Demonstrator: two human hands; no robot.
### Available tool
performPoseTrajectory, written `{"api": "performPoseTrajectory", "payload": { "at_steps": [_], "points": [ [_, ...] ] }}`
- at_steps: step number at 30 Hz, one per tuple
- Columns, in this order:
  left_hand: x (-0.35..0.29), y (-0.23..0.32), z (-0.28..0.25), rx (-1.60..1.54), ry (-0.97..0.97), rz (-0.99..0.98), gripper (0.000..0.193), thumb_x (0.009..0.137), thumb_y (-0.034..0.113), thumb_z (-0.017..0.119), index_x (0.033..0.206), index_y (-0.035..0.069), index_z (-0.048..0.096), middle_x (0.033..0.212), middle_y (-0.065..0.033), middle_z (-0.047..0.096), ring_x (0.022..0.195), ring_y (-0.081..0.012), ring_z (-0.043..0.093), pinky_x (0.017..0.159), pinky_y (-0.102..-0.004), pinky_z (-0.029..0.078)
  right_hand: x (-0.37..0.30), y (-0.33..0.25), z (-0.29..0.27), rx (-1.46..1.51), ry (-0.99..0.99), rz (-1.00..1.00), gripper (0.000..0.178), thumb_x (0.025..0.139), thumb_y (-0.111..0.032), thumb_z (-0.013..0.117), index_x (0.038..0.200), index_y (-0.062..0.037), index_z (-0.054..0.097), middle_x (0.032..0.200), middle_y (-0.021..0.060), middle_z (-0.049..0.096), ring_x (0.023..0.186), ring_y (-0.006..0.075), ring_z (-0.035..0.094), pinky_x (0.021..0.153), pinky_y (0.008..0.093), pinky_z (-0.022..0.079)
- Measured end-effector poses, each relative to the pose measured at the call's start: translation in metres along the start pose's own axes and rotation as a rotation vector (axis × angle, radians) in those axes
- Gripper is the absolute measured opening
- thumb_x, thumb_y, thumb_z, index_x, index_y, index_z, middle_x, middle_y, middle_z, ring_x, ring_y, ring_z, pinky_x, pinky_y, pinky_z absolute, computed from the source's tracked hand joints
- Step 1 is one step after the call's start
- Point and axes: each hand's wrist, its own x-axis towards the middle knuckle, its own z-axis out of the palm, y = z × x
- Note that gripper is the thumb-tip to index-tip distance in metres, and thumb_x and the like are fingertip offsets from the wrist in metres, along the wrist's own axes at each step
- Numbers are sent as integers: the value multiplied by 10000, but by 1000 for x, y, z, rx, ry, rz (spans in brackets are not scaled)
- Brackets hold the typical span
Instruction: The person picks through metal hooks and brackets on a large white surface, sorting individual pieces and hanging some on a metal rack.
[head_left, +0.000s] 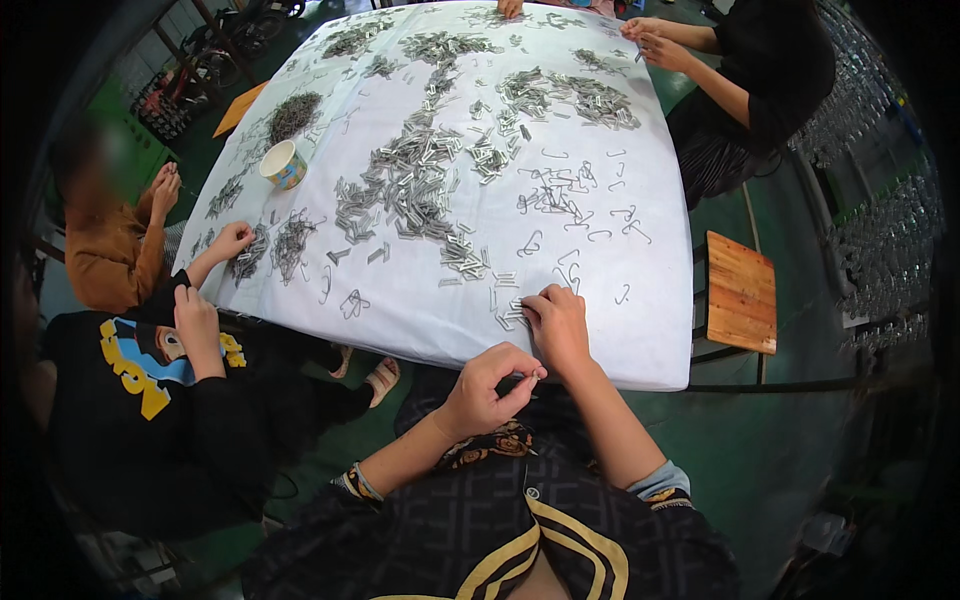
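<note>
My left hand [490, 392] is held just off the near table edge, thumb and forefinger pinched on a small metal piece [541, 374] whose exact shape is hidden. Farther in, my right hand [558, 325] rests on the white tablecloth, fingers bent and drawn together at a few short, narrow metal clips [508, 318]. Whether one is between those fingertips cannot be made out. A large heap of the same silvery clips [410, 185] stretches away up the middle of the table. To its right lie loose bent wire hooks [555, 195].
A paper cup [284, 166] stands at the left by a dark wire pile [294, 117]. Co-workers' hands [236, 240] work along the left side; another person's hands [655, 42] are at the far right. Wooden stools [741, 292] flank the table. Metal parts hang on racks at right [880, 230].
</note>
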Motion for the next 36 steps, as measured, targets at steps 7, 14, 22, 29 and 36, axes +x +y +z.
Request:
{"api": "performPoseTrajectory", "payload": {
  "at_steps": [7, 14, 22, 29, 36],
  "points": [
    [-1, -5, 3, -10, 12, -23, 94, 800, -47, 570, 886, -12, 585, 875, -108, 646, 777, -163, 617, 727, -273, 497, 1, 13, -3, 5, 33, 35, 49, 772, -82, 649, 807, -52, 667, 767, 87, 563, 770, 273, 549, 727, 391, 419],
    [10, -2, 11, 3, 21, -95, 54, 818, -2, 587, 870, 8, 577, 859, -70, 661, 736, -133, 593, 671, -258, 454, -20, 2, -45, 867, -6, 582, 128, 871, -96, 630, 912, 24, 652, 760, 75, 650, 669, 132, 574, 642, 274, 469],
    [16, -5, 25, 11, 78, -142, 53, 814, 16, 601, 855, 8, 569, 801, -63, 645, 707, -132, 580, 650, -261, 442, -41, -23, -75, 1097, -39, 540, 150, 887, -99, 632, 915, 49, 639, 790, 59, 655, 738, 105, 594, 701, 251, 487],
    [17, 1, 28, 96, 100, -130, 85, 785, 18, 620, 806, 13, 538, 722, -112, 576, 631, -248, 568, 571, -328, 457, -50, -28, -77, 1068, 5, 538, 152, 876, -80, 644, 947, 54, 650, 821, 70, 673, 765, 114, 622, 723, 259, 497],
    [13, -3, 27, 248, 48, -118, 96, 770, 24, 634, 808, 8, 548, 717, -113, 562, 641, -243, 570, 580, -320, 453, -53, -29, -82, 981, -43, 596, 126, 843, -55, 666, 920, 44, 671, 846, 80, 685, 779, 121, 630, 719, 254, 496]
  ]
}}
